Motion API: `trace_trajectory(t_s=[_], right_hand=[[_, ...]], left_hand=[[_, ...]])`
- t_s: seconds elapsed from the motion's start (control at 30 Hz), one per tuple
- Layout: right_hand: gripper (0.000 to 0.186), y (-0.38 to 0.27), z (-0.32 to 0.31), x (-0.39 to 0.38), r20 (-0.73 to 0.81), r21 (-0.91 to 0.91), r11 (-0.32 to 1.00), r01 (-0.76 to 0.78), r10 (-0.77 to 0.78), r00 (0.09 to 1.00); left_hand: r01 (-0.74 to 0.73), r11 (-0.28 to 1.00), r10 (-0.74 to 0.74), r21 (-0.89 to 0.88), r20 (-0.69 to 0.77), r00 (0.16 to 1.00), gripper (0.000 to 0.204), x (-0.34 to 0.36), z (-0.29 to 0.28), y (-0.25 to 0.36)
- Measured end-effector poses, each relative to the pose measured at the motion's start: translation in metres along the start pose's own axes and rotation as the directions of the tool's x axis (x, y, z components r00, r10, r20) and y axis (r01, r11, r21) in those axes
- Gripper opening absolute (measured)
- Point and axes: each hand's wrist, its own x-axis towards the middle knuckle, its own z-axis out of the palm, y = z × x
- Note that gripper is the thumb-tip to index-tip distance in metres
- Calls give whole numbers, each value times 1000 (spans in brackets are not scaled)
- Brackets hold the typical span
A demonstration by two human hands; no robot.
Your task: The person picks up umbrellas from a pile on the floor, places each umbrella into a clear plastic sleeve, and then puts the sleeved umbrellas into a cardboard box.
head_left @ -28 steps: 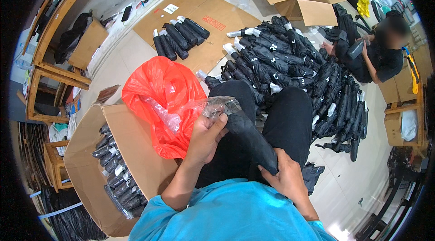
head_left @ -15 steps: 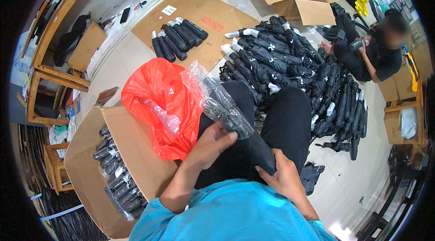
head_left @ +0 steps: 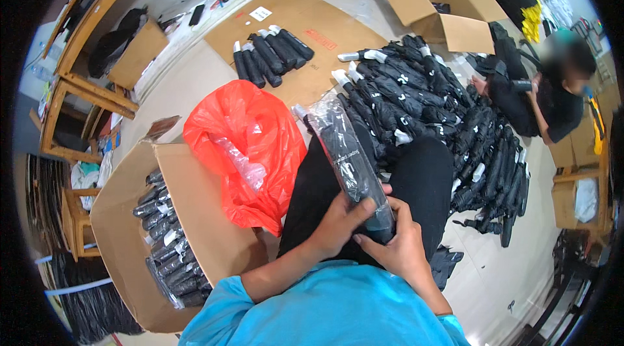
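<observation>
A broad heap of black folding umbrellas (head_left: 429, 105) covers much of the tiled floor ahead, their crumpled matte fabric marked with white print; none there appears to be in clear plastic, so by this count much seems left. A flat cardboard sheet (head_left: 299, 11), brown and stiff, lies beyond the knees. The open carton (head_left: 208, 196) on the left, with plain corrugated walls, already holds stacked umbrellas (head_left: 175, 248) whose glossy film suggests they are finished. Between carton and knees slumps a red plastic bag (head_left: 214, 118), thin, shiny and creased, with clear film on it. On the sheet rests a short row of umbrellas (head_left: 283, 50), smooth slim cylinders with white ends, seemingly still without film.

One umbrella (head_left: 354, 160) lies slanted above the lap, inside a clear plastic sleeve (head_left: 322, 108) that looks drawn down most of its length; whether the lower end is fully covered cannot be told. The left hand (head_left: 335, 229) grasps it through the film, thumb on top and a fingertip showing past the far edge; the right hand (head_left: 403, 242) clasps the lower end between thumb and fingers.
</observation>
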Motion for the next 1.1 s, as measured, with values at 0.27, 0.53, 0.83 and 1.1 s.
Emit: trace_trajectory(t_s=[0.27, 0.53, 0.83, 1.1], right_hand=[[74, 31, 5, 6, 221, 613, 790, -12, -156, 963], [76, -7, 69, 27, -94, 877, 478, 43, 85, 992], [93, -57, 102, 48, 420, 836, 496, -235, -304, 855], [82, 4, 59, 64, 320, 765, 616, -188, -111, 941]], left_hand=[[-370, 811, 162, -454, -434, 886, 39, 33, -43, 47], [-411, 818, 138, -401, -557, 819, 38, -5, 8, 36], [-654, 750, 328, -101, -801, 500, 34, -102, -79, 115], [-526, 728, 481, 440, -874, -65, 42, -259, -260, 138]])
